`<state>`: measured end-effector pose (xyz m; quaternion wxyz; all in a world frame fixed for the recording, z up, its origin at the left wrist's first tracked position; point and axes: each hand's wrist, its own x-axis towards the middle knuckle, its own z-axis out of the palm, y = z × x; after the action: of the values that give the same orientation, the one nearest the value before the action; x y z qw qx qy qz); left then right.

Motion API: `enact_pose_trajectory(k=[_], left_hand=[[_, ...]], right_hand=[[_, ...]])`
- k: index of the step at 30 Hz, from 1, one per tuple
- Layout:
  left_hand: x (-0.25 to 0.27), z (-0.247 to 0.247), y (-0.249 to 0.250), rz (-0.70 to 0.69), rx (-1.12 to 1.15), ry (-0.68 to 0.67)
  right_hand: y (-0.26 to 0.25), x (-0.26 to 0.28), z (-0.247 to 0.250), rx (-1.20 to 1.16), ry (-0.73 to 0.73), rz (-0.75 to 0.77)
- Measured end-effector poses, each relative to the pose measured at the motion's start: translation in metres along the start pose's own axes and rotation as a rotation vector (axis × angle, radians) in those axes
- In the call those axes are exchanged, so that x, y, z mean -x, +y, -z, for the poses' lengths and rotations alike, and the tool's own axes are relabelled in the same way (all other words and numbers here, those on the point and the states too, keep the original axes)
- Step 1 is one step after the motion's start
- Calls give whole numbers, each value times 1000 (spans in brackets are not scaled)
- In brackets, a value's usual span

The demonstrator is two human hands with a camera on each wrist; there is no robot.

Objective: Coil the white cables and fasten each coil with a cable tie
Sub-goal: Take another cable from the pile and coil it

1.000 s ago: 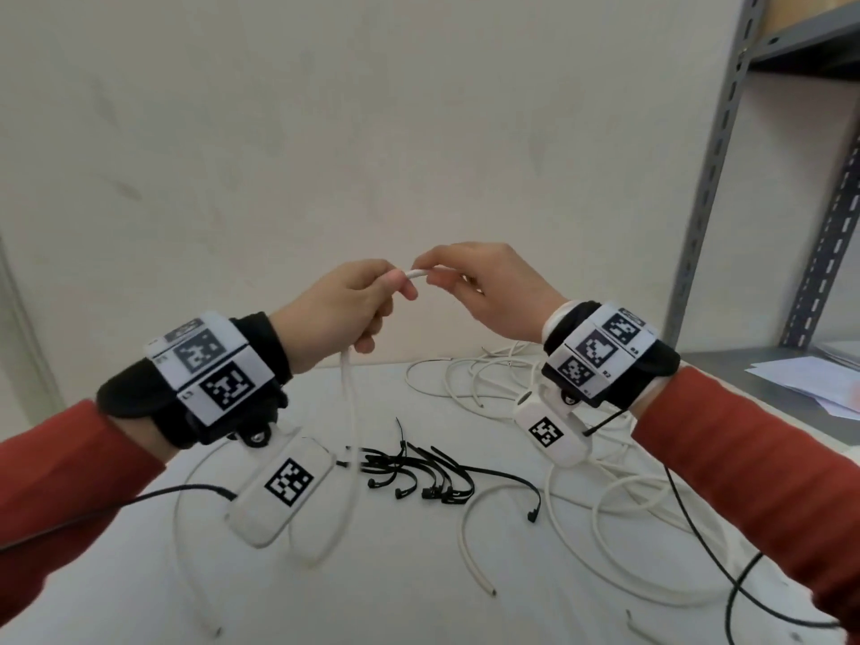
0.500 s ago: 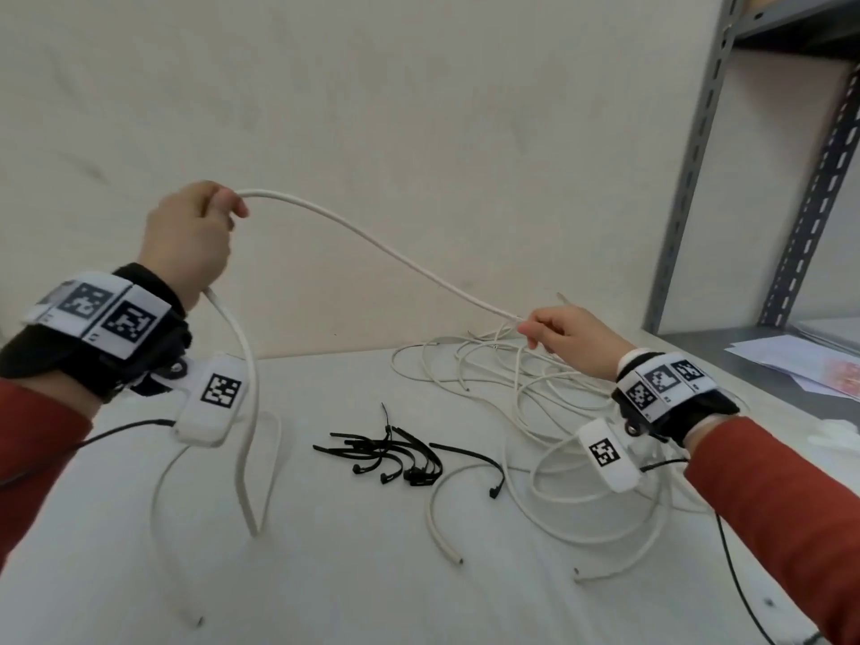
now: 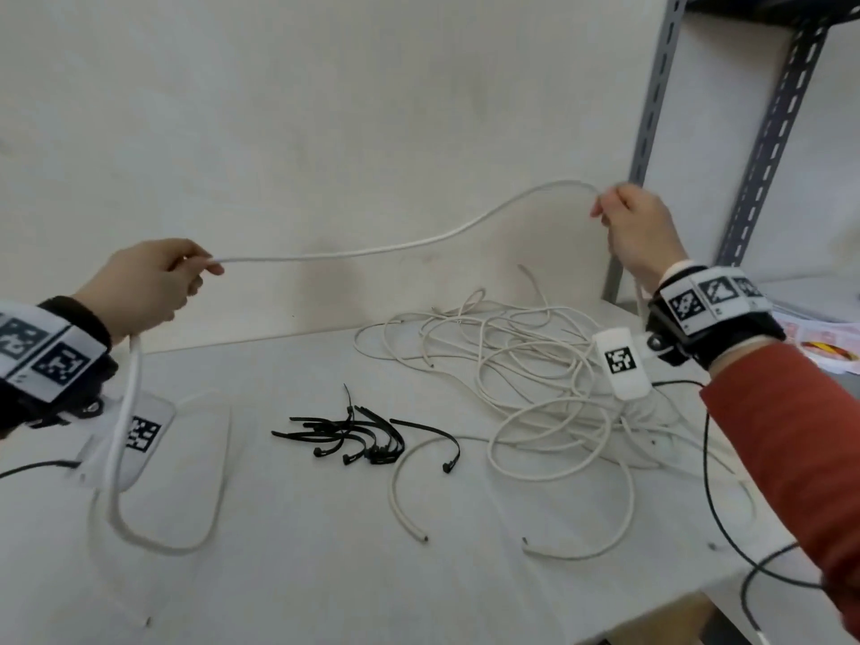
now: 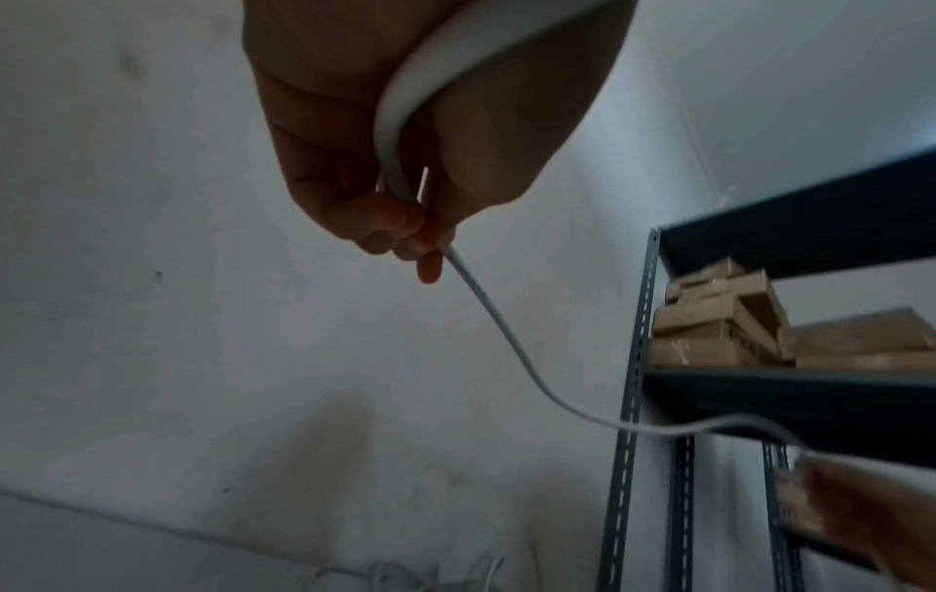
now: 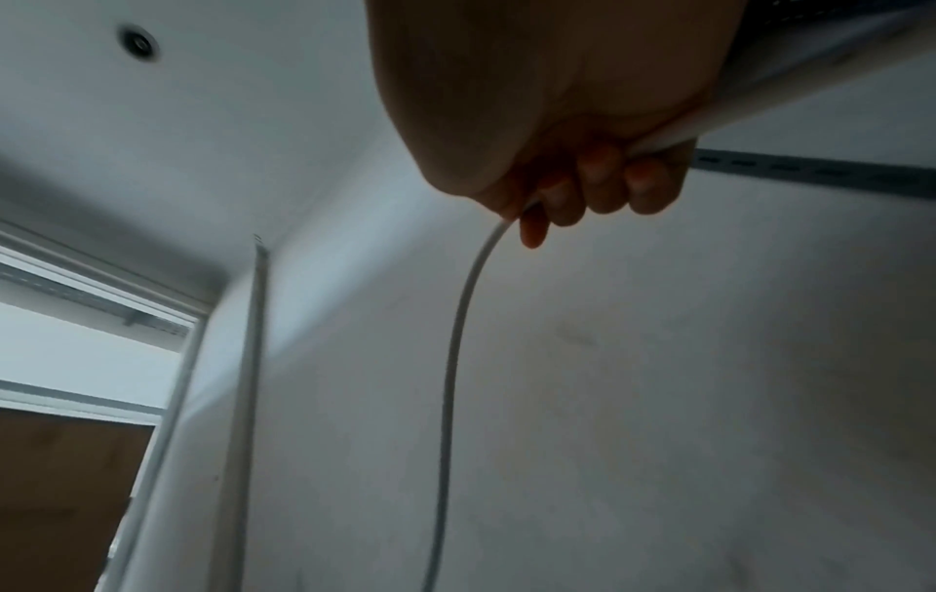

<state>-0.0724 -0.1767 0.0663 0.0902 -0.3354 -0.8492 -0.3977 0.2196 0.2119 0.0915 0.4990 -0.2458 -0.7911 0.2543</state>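
A white cable [image 3: 372, 249] spans the air between both hands above the white table [image 3: 302, 574]. My left hand [image 3: 153, 281] grips it at the left, thumb and curled fingers [image 4: 400, 224] closed round the cable [image 4: 506, 340]; a loop [image 3: 153, 519] hangs below that hand to the table. My right hand [image 3: 637, 230] pinches the same cable high at the right, its curled fingers [image 5: 597, 188] wrapped on the cable [image 5: 456, 360]. A tangle of loose white cables [image 3: 535, 379] lies under the right wrist. Several black cable ties [image 3: 358, 435] lie in the table's middle.
A grey metal shelving rack [image 3: 651, 132] stands at the right against the wall, with cardboard boxes [image 4: 719, 320] on a shelf and papers [image 3: 819, 337] on a lower one. Black wrist-camera leads [image 3: 726, 505] trail over the table's right edge.
The hands went from close together to wide apart. In the last half second the left hand came down and the right hand rose from the tangle, drawing cable up.
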Motion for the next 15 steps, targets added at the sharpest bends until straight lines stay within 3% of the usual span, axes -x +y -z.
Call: enact_pose_trajectory(k=[4,9,12,15], left_hand=[[15,-14,0,-1,-210,-150],[30,-18,10,41,-444,-410],[32,-14,24,33,-331,-398],[36,-11,52,-108,-45,-259]], right_hand=[[-41,-4,2,-185,18,139],[-94,-5,-20,-136,-77,345],[-120,8,-48,-50,-278,489],[-137,30,-77,50,-439,680]])
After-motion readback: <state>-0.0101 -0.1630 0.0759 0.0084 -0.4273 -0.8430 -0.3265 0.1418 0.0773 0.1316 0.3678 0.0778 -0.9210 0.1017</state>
